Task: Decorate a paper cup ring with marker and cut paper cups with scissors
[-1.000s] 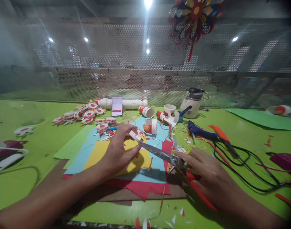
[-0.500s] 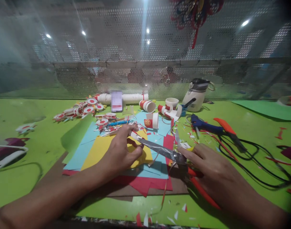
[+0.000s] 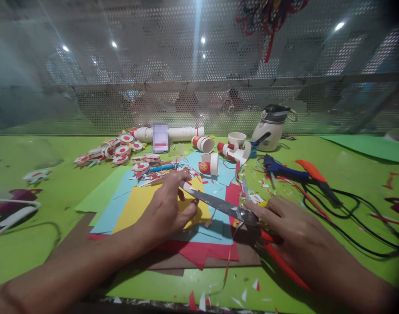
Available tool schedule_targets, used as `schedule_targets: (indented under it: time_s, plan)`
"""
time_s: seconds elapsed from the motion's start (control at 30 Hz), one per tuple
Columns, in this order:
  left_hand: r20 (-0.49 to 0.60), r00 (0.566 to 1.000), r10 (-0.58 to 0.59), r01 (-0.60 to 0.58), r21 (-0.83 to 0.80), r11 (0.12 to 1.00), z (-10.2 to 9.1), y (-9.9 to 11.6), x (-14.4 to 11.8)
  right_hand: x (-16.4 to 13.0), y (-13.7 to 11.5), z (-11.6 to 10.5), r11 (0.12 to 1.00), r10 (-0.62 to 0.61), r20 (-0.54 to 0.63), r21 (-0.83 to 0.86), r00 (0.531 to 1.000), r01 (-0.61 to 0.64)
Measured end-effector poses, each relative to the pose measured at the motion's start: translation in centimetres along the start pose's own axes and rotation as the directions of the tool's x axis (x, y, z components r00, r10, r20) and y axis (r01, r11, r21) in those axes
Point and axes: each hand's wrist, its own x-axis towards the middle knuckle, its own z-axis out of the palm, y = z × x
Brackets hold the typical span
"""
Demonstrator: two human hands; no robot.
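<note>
Orange-handled scissors [image 3: 224,207] are gripped in my right hand [image 3: 291,229], their blades spread wide. One long blade points left toward my left hand [image 3: 163,203]; the other stands up near the right hand's fingertips. My left hand is open, with index finger and thumb apart on either side of the blade's tip. A small whitish patch shows at that tip, and I cannot tell whether it is paper or glare. Beneath the hands lie a yellow sheet [image 3: 134,207], light blue sheets [image 3: 199,235] and red sheets [image 3: 199,253]. Thin curled strips hang below the scissors.
Behind the sheets lie a cut paper cup [image 3: 209,165], more cups [image 3: 202,144], a phone [image 3: 160,137] and a pile of red-and-white paper discs [image 3: 122,150]. A blue-and-orange glue gun [image 3: 287,170] with black cable [image 3: 345,237] lies right. A bottle [image 3: 270,128] stands behind.
My left thumb and fingers have moved slightly apart. The scissors stay in my right hand at nearly the same spot. The view has shifted a little.
</note>
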Motion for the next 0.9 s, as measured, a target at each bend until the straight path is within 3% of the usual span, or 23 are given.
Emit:
schedule_targets:
  time_s: [0.4, 0.9]
  plan:
    - [0.112, 0.993, -0.031, 0.033, -0.016, 0.999, -0.25, 0.53, -0.31, -0.04, 0.27, 0.1, 0.998, 0.008, 0.064, 0.064, 0.998, -0.012]
    - [0.1, 0.994, 0.033, -0.036, 0.034, 0.999, -0.19, 0.65, -0.15, -0.09, 0.29, -0.26, 0.998, 0.038, 0.138, 0.034, 0.99, -0.043]
